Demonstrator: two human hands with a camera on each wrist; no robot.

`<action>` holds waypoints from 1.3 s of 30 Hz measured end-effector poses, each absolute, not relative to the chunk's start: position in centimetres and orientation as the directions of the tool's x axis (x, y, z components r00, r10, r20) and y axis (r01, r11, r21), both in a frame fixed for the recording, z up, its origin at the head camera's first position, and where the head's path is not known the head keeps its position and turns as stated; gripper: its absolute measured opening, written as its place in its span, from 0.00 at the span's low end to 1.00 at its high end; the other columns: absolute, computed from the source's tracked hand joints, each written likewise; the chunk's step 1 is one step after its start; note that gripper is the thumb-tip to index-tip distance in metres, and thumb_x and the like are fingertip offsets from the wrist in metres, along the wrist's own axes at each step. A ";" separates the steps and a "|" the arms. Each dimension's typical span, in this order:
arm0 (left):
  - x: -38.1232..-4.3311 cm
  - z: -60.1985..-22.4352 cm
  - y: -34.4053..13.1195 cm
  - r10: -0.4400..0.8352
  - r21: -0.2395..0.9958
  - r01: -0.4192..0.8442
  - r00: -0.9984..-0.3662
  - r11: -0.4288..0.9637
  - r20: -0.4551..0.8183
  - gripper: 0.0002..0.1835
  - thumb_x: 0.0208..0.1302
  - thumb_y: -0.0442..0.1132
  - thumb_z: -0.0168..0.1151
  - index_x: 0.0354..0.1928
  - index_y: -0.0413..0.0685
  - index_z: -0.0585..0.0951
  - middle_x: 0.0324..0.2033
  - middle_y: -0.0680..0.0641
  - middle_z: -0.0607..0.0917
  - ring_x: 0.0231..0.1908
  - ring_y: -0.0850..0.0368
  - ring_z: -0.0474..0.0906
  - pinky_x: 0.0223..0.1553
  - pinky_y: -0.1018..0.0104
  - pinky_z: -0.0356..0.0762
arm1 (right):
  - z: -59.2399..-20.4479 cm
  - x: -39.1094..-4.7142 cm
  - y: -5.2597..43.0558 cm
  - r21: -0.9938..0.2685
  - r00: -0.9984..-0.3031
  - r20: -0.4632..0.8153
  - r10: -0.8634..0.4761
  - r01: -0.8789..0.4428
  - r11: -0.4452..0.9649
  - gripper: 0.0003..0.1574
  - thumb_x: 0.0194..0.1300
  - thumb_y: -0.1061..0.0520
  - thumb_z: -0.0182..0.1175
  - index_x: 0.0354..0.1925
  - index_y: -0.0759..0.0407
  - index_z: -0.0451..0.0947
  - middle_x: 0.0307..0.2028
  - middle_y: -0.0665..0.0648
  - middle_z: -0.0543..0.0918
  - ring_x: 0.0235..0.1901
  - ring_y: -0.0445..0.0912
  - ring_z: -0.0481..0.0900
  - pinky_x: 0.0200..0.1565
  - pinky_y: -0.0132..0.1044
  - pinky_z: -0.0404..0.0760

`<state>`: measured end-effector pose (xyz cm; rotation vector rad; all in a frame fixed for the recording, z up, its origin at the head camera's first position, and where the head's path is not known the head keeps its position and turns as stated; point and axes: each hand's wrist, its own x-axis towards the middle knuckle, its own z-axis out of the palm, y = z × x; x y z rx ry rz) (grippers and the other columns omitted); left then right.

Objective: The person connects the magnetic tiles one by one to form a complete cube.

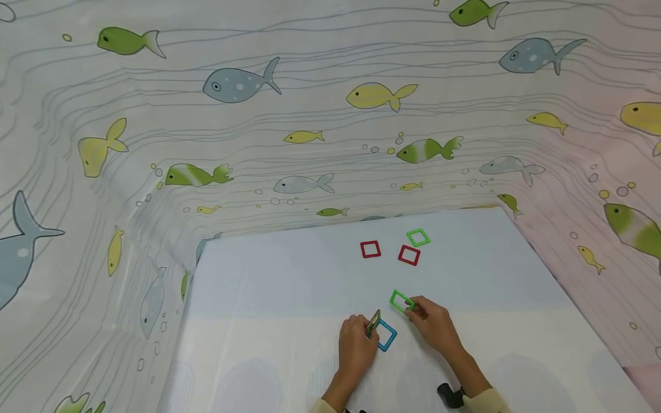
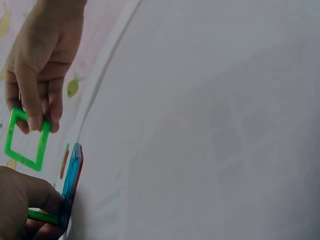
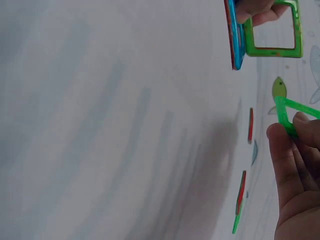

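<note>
My left hand (image 1: 356, 347) grips a green square magnetic building tile (image 3: 274, 52) that stands upright, with red showing along its edges. Joined to it at one side is a blue square tile (image 1: 391, 341), which has a red layer against its underside in the right wrist view. Between thumb and fingers, my right hand (image 1: 431, 324) pinches another green square tile (image 2: 22, 159) by one side. This tile is held up apart from the blue one, to its upper right in the head view.
Farther back on the white-covered table (image 1: 268, 275) lie a red square tile (image 1: 370, 256), a second red tile (image 1: 408, 262) and a green tile (image 1: 422, 243). Fish-patterned cloth (image 1: 310, 160) hangs behind and at both sides. A black object (image 1: 450, 396) is at the right wrist.
</note>
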<state>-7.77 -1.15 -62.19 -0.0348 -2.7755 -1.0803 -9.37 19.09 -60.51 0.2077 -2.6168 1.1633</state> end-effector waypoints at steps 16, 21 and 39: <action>-7.9 -62.2 -1.2 -0.035 0.650 0.100 -0.981 0.753 0.192 0.09 0.49 0.32 0.74 0.26 0.48 0.80 0.21 0.56 0.73 0.26 0.64 0.65 0.28 0.72 0.63 | -61.0 -7.4 16.9 -0.733 -0.944 0.327 -0.048 -0.285 0.618 0.14 0.51 0.68 0.74 0.35 0.56 0.85 0.28 0.46 0.87 0.28 0.31 0.80 0.29 0.28 0.81; -7.8 -62.1 -1.2 -0.031 0.649 0.109 -0.979 0.753 0.200 0.10 0.49 0.32 0.74 0.25 0.48 0.80 0.21 0.56 0.73 0.26 0.64 0.66 0.28 0.71 0.64 | -60.8 -7.2 16.7 -0.731 -0.943 0.326 -0.071 -0.298 0.614 0.12 0.51 0.67 0.74 0.32 0.54 0.85 0.26 0.45 0.86 0.26 0.30 0.79 0.28 0.28 0.80; -7.9 -62.3 -1.2 -0.041 0.675 0.077 -0.987 0.733 0.158 0.08 0.50 0.33 0.74 0.29 0.47 0.82 0.20 0.57 0.71 0.26 0.65 0.64 0.28 0.72 0.62 | -60.7 -7.2 16.8 -0.703 -0.944 0.291 -0.154 -0.321 0.634 0.10 0.52 0.64 0.75 0.31 0.52 0.85 0.27 0.45 0.86 0.27 0.31 0.81 0.30 0.29 0.82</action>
